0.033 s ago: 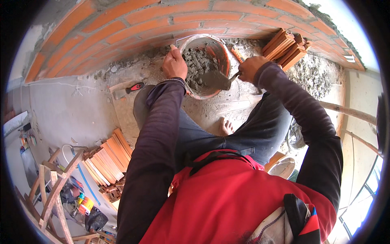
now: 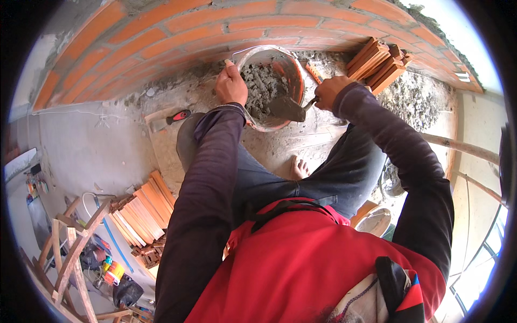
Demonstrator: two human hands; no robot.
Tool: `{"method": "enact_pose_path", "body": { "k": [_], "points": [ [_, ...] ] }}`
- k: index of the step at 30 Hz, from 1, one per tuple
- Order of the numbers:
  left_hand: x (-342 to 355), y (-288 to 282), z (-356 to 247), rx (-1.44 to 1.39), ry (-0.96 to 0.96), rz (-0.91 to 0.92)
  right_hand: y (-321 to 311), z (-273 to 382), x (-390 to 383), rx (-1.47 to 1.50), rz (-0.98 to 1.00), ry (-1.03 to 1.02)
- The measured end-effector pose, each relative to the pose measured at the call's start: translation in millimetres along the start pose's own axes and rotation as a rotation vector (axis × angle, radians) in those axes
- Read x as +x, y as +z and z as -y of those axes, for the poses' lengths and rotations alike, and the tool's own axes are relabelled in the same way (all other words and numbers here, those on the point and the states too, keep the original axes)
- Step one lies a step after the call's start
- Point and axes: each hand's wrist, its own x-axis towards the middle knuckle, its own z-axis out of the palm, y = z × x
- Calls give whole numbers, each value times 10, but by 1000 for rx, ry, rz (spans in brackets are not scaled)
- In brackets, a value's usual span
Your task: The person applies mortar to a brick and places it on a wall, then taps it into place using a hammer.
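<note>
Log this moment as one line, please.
left hand: at left side of bucket | right hand: gripping trowel | trowel: over bucket's near-right edge | bucket contents: grey mortar | beyond: brick wall

Round orange-walled bucket [image 2: 295, 79], lumpy grey mortar [image 2: 262, 83] inside, grey trowel [image 2: 287, 109] across the rim

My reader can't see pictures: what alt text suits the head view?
A right hand holds a trowel at a bucket of grey mortar, while the left hand grips the bucket. A brick wall stands just beyond.
</note>
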Motion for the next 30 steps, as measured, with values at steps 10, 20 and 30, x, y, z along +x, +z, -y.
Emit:
{"method": "enact_pose_path", "body": {
  "k": [10,20,30],
  "points": [
    [52,17,81,-20,2,1,168,15,177,41,81,94],
    [33,20,39,24,13,-11,619,-525,448,443,113,-195],
    [37,-25,26,-20,-83,15,284,-165,91,85,-109,121]
  ]
}}
